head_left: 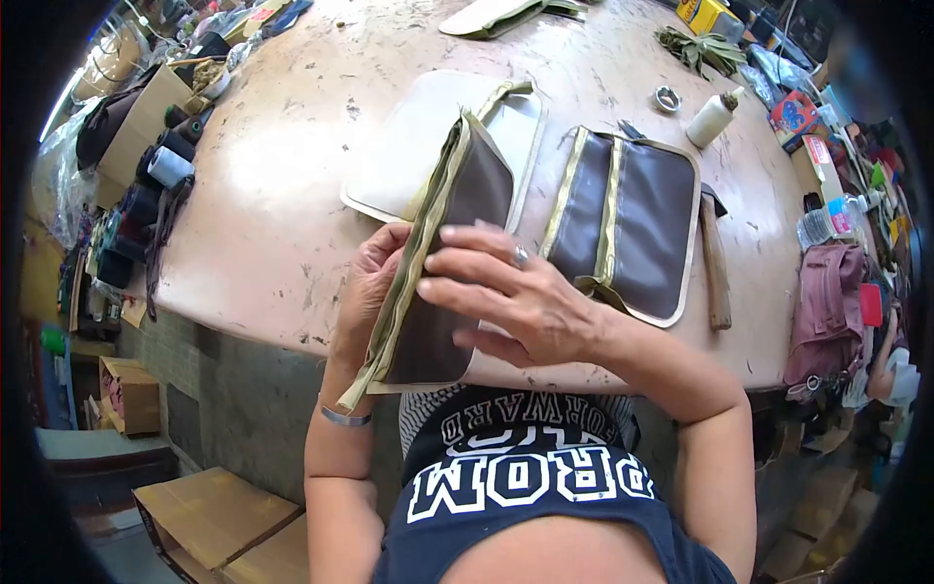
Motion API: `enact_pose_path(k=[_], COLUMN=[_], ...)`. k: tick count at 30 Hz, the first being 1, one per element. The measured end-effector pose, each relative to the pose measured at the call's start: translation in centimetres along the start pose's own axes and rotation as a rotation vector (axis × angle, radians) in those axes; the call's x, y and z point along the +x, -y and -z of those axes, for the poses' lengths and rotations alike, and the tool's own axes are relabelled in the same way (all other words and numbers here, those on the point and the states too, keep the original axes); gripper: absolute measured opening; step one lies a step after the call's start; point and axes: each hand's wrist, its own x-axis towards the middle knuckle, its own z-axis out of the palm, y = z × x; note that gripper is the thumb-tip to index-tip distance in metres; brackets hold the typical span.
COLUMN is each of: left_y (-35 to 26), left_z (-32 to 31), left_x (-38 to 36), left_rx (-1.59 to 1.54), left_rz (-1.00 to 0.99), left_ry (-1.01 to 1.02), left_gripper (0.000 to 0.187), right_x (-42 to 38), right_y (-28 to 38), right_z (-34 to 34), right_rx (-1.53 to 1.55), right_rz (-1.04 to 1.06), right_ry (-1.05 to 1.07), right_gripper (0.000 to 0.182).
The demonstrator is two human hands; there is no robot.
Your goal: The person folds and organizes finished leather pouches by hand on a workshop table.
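Note:
A dark brown leather-like panel (477, 180) stands tilted at the table's front edge, with a folded olive-gold strip running along its left edge. My left hand (375, 277) grips that strip edge from the left, its fingers partly hidden behind the piece. On the brown face lies my right hand (516, 297), fingers stretched out and apart, the tips close to the strip. To the right rests a second brown panel (657, 224) with similar gold-edged strips. Behind the held piece is a pale panel (399, 127) with rounded corners, partly covered.
A hammer (716, 263) lies right of the second panel. Farther back are a white bottle (713, 119) and a small ring-shaped roll (666, 99). Thread spools (171, 167) crowd the left edge; a pink bag (827, 307) hangs at the right. Another pale piece (486, 18) lies far back.

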Motion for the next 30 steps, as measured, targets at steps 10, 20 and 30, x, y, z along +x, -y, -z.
enact_pose_path(k=[10, 20, 30], left_y=[-1.2, -2.2, -8.4], left_z=[-3.1, -0.2, -9.2], left_x=[-1.3, -0.1, -3.2], left_rx=[-0.261, 0.862, 2.1], left_rz=[0.229, 0.029, -0.268], left_ry=[-0.22, -0.037, 0.261], left_gripper=[0.031, 0.008, 0.018], right_x=[1.2, -0.6, 3.5], right_y=[-0.4, -0.4, 1.6], right_z=[-0.7, 1.3, 2.6], right_rx=[-0.079, -0.353, -0.612], right_rz=[-0.025, 0.037, 0.123], right_ry=[-0.107, -0.011, -0.054], right_gripper=[0.058, 0.024, 0.002])
